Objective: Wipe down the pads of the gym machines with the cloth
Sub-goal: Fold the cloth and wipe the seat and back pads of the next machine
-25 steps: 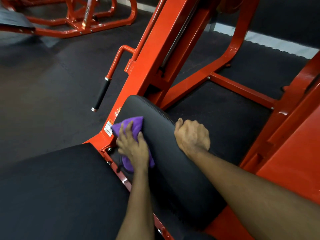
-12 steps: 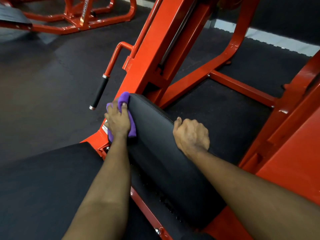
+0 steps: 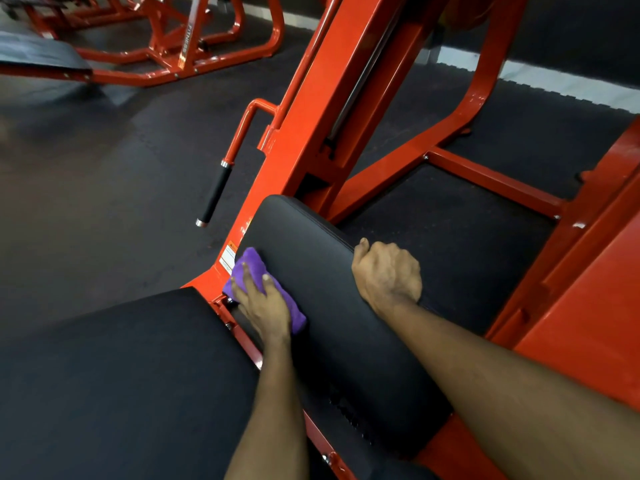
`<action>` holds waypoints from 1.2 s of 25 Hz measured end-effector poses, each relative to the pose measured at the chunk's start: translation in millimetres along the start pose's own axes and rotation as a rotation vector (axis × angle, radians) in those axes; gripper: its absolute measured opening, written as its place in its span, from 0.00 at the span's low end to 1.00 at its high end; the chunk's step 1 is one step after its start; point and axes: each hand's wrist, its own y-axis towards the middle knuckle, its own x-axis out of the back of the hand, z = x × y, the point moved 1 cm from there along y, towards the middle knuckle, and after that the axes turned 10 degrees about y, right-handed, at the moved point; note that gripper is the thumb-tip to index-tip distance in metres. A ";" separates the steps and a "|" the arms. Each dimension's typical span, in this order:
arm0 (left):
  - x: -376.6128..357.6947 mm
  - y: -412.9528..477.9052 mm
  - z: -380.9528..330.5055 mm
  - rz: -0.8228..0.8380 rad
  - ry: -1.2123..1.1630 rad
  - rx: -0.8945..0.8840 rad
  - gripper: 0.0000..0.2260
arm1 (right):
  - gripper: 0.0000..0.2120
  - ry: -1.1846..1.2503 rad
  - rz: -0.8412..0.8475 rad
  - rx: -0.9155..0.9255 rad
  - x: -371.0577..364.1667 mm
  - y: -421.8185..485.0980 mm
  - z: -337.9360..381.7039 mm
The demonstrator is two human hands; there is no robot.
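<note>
Dark rubber gym flooring [image 3: 104, 202] fills the background, with a second orange steel frame [image 3: 166, 46] well apart at the top left; white lettering runs down one of its bars, too blurred to read with confidence.

Nearest the viewer stands a large orange-red steel machine frame [image 3: 332, 98]. It carries a long black vinyl pad [image 3: 311, 258] running away from the camera, with a wider black upholstered seat pad [image 3: 121, 375] beside it at lower left. A black rubber-gripped handle [image 3: 214, 192] hangs off the frame's left side.

The right hand [image 3: 388, 275] is curled over the long pad's far edge, fingers closed around it, probably to brace the body and steady the pad against the rubbing.

The left hand [image 3: 263, 303] lies flat, fingers spread, pressing a folded purple microfibre cloth [image 3: 254, 271] against the long pad's left side, low down near the frame. Spreading the fingers likely keeps the cloth flat.

A small white and orange warning sticker [image 3: 228, 256] sits on the frame, touching the cloth's far end; its print is too small to read.
</note>
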 end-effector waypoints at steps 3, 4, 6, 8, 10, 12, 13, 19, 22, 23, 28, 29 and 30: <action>-2.8 -1.7 -9.4 -0.018 0.137 -0.175 0.23 | 0.30 0.018 -0.010 -0.009 -0.1 -0.2 0.9; -3.0 9.7 -17.4 -0.010 0.158 -0.210 0.23 | 0.30 0.015 -0.014 -0.018 -0.8 0.1 0.9; -3.9 48.6 -26.6 -0.010 0.195 -0.275 0.22 | 0.30 0.002 -0.013 -0.026 -1.9 2.5 -1.3; -0.8 96.0 -22.4 0.020 0.177 -0.364 0.21 | 0.30 0.009 -0.016 -0.029 -5.4 2.7 -2.3; 1.9 119.2 -11.0 0.038 0.078 -0.331 0.18 | 0.30 0.020 -0.026 -0.029 -7.6 3.5 -3.4; -2.6 107.7 2.8 0.019 -0.015 -0.142 0.18 | 0.30 0.010 -0.039 -0.025 -9.8 6.0 -3.9; -5.9 90.5 7.3 0.006 -0.055 -0.042 0.19 | 0.30 -0.001 -0.042 -0.022 -10.7 6.6 -4.0; -5.3 -39.8 -6.1 -0.032 0.210 -0.181 0.24 | 0.27 0.112 0.009 -0.039 -0.4 2.9 -4.9; 0.5 -114.8 -28.5 0.109 0.302 -0.250 0.26 | 0.19 0.446 0.085 -0.080 17.0 -0.9 -9.7; 3.4 -125.2 -32.8 0.142 0.332 -0.312 0.26 | 0.17 0.498 0.037 -0.110 28.3 -2.0 -22.2; 13.7 -133.7 -57.9 0.229 0.362 -0.625 0.26 | 0.21 -0.296 -0.192 0.005 86.2 -27.6 -169.9; 10.6 -141.8 -70.2 0.239 0.370 -0.726 0.26 | 0.22 -0.405 -0.147 0.064 92.3 -37.9 -194.1; 5.8 -149.6 -82.0 0.245 0.392 -0.825 0.25 | 0.21 -0.451 -0.124 0.140 93.7 -46.3 -209.6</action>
